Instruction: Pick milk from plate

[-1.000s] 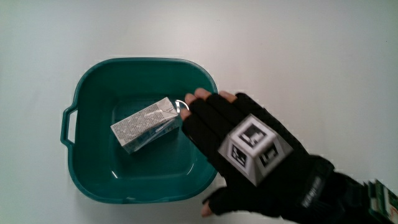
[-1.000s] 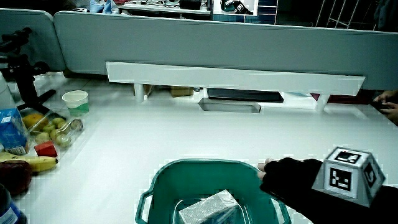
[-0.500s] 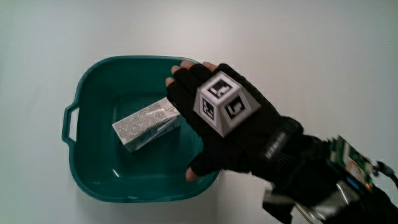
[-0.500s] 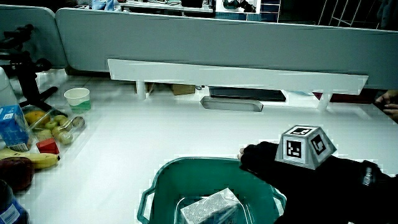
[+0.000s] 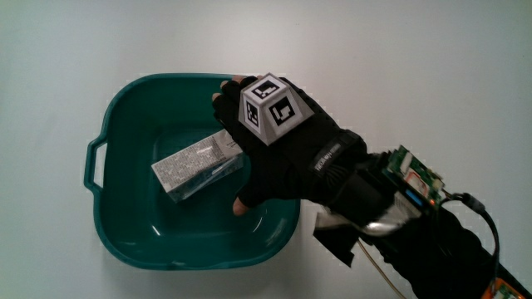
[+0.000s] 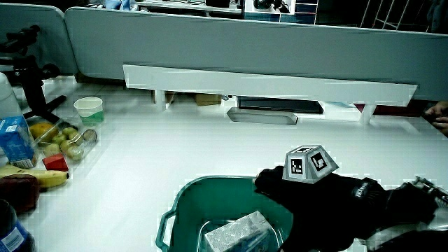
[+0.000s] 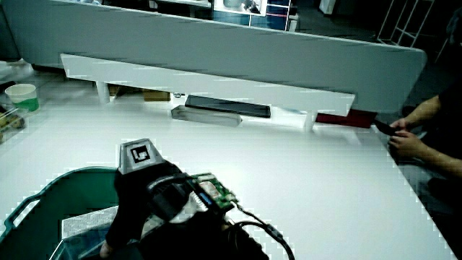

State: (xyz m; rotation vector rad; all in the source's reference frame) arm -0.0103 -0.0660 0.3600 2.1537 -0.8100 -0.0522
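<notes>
hand (image 5: 278,158) over basin (image 5: 125,241) on worktop (image 5: 416,66), fingers (image 5: 226,101) spread above carton (image 5: 193,166), no grip seen

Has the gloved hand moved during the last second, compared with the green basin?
Yes. The hand has advanced from the rim of the basin to over its inside, and now covers one end of the milk carton.

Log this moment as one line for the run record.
phase: reaching | hand: over the milk carton's end, inside the green tub | milk carton: lying flat in tub, not lifted | grasp: not confirmed
</notes>
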